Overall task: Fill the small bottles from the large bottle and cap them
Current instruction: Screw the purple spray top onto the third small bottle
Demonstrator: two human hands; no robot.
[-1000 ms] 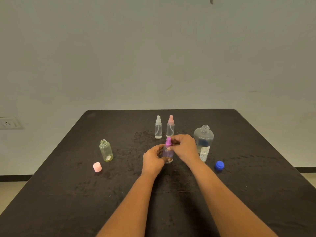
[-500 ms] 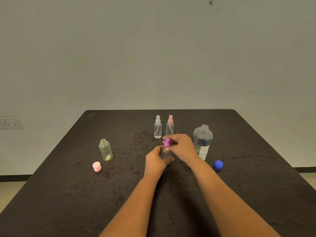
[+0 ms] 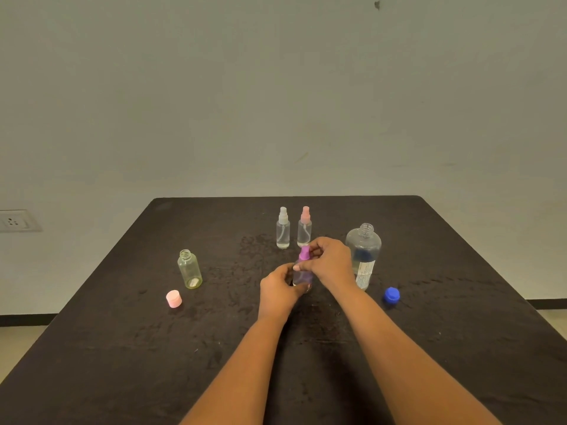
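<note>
On a dark, matte black table (image 3: 122, 348) set against a pale grey-green wall (image 3: 276, 87), a person works with 2 bare hands near the middle of the tabletop. The left hand (image 3: 277, 289) wraps its fingers around the lower body of a small clear plastic spray bottle with a purple tint (image 3: 302, 276), which stands upright on the table. The right hand (image 3: 329, 262) comes in from the right, its fingertips (image 3: 299, 266) pinched together on the purple spray cap (image 3: 305, 252) at the bottle's neck. Just behind these hands stand 2 more small clear spray bottles side by side, upright and capped: one with a white spray cap (image 3: 283, 230) and one with a pink spray cap (image 3: 304, 228), each showing some clear liquid. To the right, partly hidden by the right hand, stands the large clear plastic bottle (image 3: 365, 253) with an open threaded neck and a printed label low on its side. Its round blue screw cap (image 3: 392, 294) lies on the table just to the right of it. Well apart on the left stands a small yellowish clear bottle (image 3: 189, 269), upright and uncapped, with a round pink cap (image 3: 174, 298) lying near it at the front left. A white wall socket (image 3: 13, 220) sits at the far left.
</note>
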